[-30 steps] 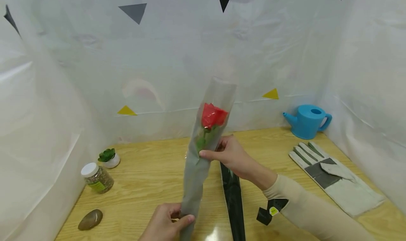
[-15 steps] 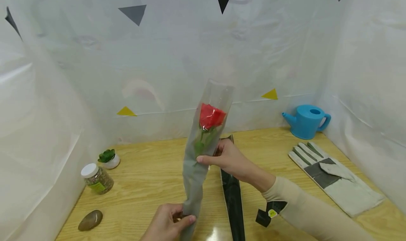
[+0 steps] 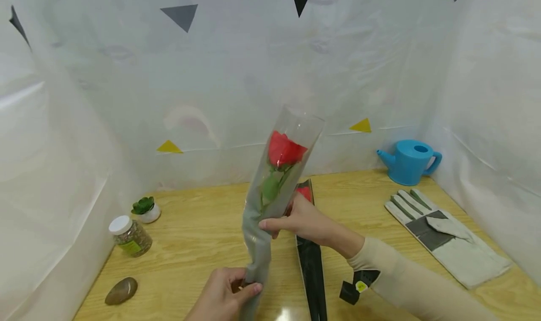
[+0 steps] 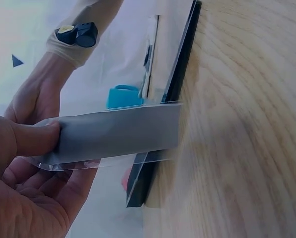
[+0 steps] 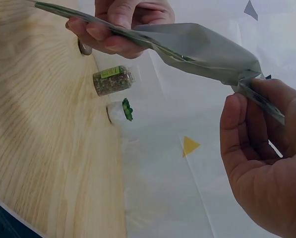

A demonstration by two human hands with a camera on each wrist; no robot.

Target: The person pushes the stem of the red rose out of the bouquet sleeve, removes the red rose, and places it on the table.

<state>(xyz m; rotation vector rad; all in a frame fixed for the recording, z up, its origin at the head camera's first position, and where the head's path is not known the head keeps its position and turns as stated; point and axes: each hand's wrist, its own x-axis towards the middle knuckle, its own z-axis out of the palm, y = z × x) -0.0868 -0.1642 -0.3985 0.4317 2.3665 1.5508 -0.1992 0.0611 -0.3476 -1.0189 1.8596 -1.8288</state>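
A red rose [image 3: 284, 150] in a clear-and-grey sleeve [image 3: 256, 239] is held up over the table, tilted to the right. My right hand [image 3: 302, 220] pinches the sleeve just below the bloom, thumb in front. Lower down, my left hand [image 3: 226, 293] grips the sleeve's narrow end between thumb and fingers. In the left wrist view the flat grey tail of the sleeve [image 4: 123, 131] sticks out past the left thumb. Wrinkles run along the sleeve between the two hands. Behind the right hand a second red flower in a black sleeve [image 3: 310, 274] lies on the table, partly covered.
At the left of the wooden table [image 3: 190, 236] are a potted succulent [image 3: 146, 210], a jar with a white lid [image 3: 130, 236] and a brown stone [image 3: 121, 291]. A blue watering can [image 3: 409, 162] and a work glove [image 3: 444, 236] are at the right. White sheeting surrounds the table.
The right hand has slid slightly down and left along the sleeve, uncovering more of the red flower behind. The sleeve bends more between the hands, and its top leans further right.
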